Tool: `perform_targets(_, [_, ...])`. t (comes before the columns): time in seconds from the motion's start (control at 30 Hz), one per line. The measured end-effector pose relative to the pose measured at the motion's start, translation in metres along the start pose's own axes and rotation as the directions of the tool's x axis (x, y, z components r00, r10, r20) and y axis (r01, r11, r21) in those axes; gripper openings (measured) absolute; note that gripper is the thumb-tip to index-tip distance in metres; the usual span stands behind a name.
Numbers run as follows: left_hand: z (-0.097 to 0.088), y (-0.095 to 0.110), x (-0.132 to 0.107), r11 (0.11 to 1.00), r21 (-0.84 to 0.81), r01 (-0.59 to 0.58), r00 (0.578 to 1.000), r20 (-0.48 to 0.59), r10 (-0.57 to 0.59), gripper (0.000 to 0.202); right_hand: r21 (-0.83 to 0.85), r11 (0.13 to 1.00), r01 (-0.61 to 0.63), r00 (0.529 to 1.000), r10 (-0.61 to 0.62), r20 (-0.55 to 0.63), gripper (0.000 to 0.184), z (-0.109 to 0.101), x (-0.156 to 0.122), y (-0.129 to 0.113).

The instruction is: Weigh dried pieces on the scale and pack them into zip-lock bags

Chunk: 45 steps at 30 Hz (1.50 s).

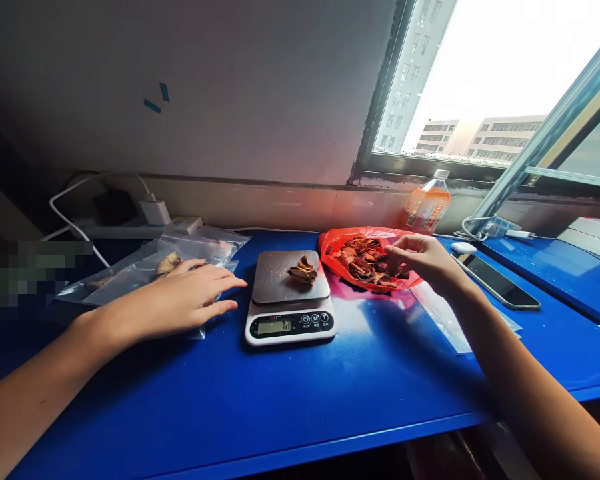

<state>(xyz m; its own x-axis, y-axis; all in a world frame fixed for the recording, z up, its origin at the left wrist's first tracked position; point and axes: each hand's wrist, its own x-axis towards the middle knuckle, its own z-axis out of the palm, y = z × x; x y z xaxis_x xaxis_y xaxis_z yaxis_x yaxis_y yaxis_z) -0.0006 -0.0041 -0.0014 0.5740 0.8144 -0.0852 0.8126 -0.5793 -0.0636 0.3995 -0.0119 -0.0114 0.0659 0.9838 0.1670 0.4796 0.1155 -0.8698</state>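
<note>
A white kitchen scale (291, 327) with a steel plate stands on the blue table. On its plate lies a small pile of dried brown slices (303, 271), and the lit display shows digits too small to read surely. Left of the scale, my left hand (195, 297) reaches over clear plastic bags (130, 267), fingers stretched out and holding nothing. My right hand (420, 260) is over the right side of an open red plastic bag (333, 240) full of dried reddish-brown slices (363, 257). Its thumb and fingers are pinched together; what is between them is hidden.
An orange drink bottle (427, 203) stands behind the red bag by the window. To the right lie a phone (503, 283), a white earbud case (464, 247) and flat clear bags (447, 323). A charger (155, 212) with a white cable sits at the back left. The table's front edge runs below.
</note>
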Motion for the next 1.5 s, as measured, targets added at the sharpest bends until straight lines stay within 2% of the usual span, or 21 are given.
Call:
perform_targets(0.1, [-0.001, 0.000, -0.001, 1.000, -0.004, -0.001, 1.000, -0.005, 0.001, 0.045, 0.031, 0.999, -0.024, 0.997, 0.026, -0.076, 0.042, -0.002, 0.004, 0.006])
perform_targets(0.23, [0.000, -0.001, -0.001, 1.000, -0.008, -0.007, 1.000, -0.007, 0.007, 0.047, 0.089, 0.996, 0.007, 0.998, -0.001, -0.062, 0.045, 0.007, 0.003, 0.007])
perform_targets(0.37, [0.000, -0.002, 0.001, 1.000, -0.025, 0.010, 1.000, 0.006, -0.010, 0.048, 0.115, 0.988, 0.100, 0.995, -0.097, -0.035, 0.044, 0.025, -0.007, -0.002])
perform_targets(0.5, [-0.002, 0.002, 0.000, 0.998, -0.054, 0.013, 1.000, 0.008, -0.012, 0.046, 0.079, 0.961, 0.265, 0.964, -0.266, -0.006, 0.030, 0.042, -0.022, -0.017])
perform_targets(0.57, [-0.002, 0.003, -0.001, 0.997, -0.074, 0.003, 1.000, 0.008, -0.002, 0.045, 0.000, 0.923, 0.384, 0.923, -0.384, 0.016, 0.021, 0.050, -0.029, -0.024])
perform_targets(0.67, [0.001, 0.002, -0.001, 0.996, -0.087, -0.001, 1.000, 0.000, 0.001, 0.046, -0.172, 0.819, 0.547, 0.836, -0.546, 0.061, 0.012, 0.060, -0.040, -0.032])
perform_targets(0.83, [0.004, 0.000, -0.001, 0.994, -0.112, -0.016, 1.000, -0.019, 0.014, 0.045, -0.346, 0.642, 0.684, 0.702, -0.708, 0.074, 0.012, 0.082, -0.053, -0.038])
perform_targets(1.0, [0.005, 0.000, 0.000, 0.995, -0.091, -0.027, 0.999, -0.019, 0.026, 0.044, -0.457, 0.490, 0.742, 0.592, -0.799, 0.105, 0.016, 0.105, -0.054, -0.032])
perform_targets(1.2, [0.011, -0.003, 0.001, 0.996, -0.086, -0.036, 0.999, -0.042, 0.032, 0.043, -0.496, 0.281, 0.822, 0.463, -0.836, 0.294, 0.023, 0.127, -0.048, -0.037])
perform_targets(1.33, [0.011, -0.003, 0.000, 0.996, -0.072, -0.044, 0.998, -0.045, 0.041, 0.042, -0.576, 0.082, 0.814, 0.375, -0.831, 0.412, 0.021, 0.136, -0.039, -0.050])
perform_targets(1.4, [0.010, -0.002, -0.001, 0.997, -0.066, -0.046, 0.998, -0.049, 0.043, 0.041, -0.608, 0.068, 0.791, 0.361, -0.854, 0.375, 0.018, 0.130, -0.038, -0.057])
perform_targets(1.5, [0.008, -0.001, -0.002, 0.996, -0.076, -0.049, 0.997, -0.059, 0.045, 0.042, -0.655, 0.191, 0.731, 0.385, -0.908, 0.164, 0.016, 0.107, -0.049, -0.066])
